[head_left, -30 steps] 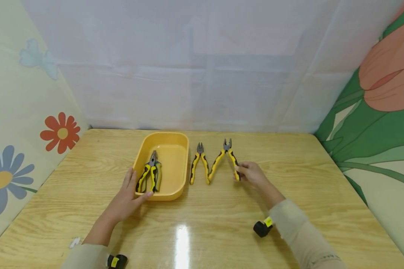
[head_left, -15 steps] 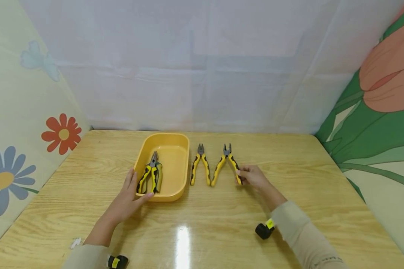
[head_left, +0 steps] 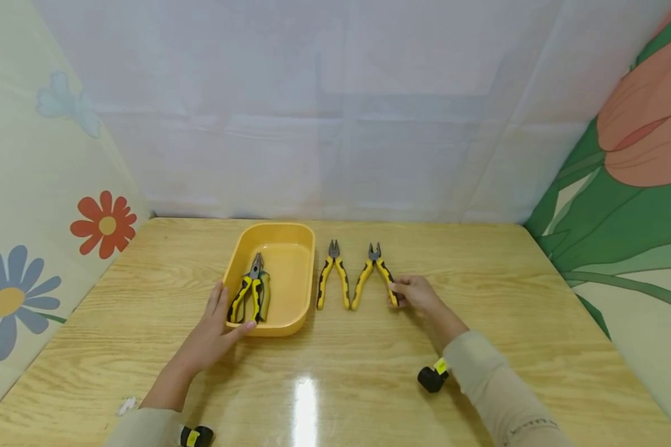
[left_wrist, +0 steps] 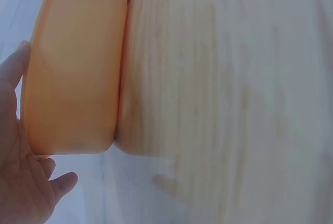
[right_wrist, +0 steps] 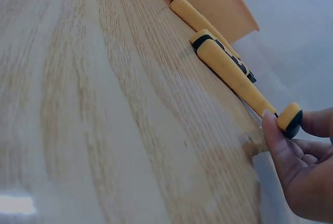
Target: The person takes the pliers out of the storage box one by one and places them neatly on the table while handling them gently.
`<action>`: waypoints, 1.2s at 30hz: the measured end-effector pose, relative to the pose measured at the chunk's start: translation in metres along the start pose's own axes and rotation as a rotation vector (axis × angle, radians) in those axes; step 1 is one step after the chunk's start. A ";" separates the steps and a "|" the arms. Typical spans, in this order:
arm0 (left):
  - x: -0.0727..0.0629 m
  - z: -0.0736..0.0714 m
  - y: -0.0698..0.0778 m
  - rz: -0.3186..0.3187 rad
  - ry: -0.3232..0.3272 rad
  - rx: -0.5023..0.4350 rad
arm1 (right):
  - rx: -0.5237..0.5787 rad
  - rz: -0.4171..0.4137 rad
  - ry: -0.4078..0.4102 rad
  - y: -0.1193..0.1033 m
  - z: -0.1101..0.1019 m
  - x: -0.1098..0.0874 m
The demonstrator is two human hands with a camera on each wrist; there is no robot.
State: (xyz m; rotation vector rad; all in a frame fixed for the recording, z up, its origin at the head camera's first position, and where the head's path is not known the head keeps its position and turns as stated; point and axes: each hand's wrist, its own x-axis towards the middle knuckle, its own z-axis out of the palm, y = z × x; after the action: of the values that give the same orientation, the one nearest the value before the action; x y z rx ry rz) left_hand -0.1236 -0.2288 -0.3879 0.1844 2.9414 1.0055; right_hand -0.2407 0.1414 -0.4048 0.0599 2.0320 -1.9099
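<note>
My left hand (head_left: 208,338) rests on the near left corner of a yellow plastic tray (head_left: 291,326), thumb along the near rim and fingers along the left side. In the tray lie pliers with yellow and black handles (head_left: 255,279), overlapping another yellow-handled tool (head_left: 265,297). My right hand (head_left: 422,297) pinches the right handle of combination pliers (head_left: 363,282) between thumb and fingers; their jaws stand slightly apart, pointing away from me. In the right wrist view that gripped handle (right_wrist: 289,117) shows end-on. Similar pliers (head_left: 325,280) lie between these and the tray, handles spread.
The wooden table (head_left: 369,385) ends at a white cloth backdrop (head_left: 414,136). Flower-printed panels (head_left: 28,205) flank it on both sides. Black wrist cameras (head_left: 432,379) hang by the sleeves, and a small white scrap (head_left: 127,405) lies at the front left.
My right hand has shifted the gripped pliers slightly toward me, and their handles and jaws have drawn closer together. Their left handle now sits slightly apart from the neighbouring pliers. The left hand stays put.
</note>
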 end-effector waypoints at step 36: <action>0.004 0.000 -0.002 0.007 -0.002 -0.014 | -0.708 0.046 0.287 -0.014 0.025 0.004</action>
State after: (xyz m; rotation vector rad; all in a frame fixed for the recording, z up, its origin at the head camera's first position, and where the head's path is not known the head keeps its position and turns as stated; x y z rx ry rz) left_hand -0.1277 -0.2295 -0.3892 0.1948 2.9324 1.0263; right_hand -0.2423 0.1155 -0.3936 0.2071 2.7511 -1.1064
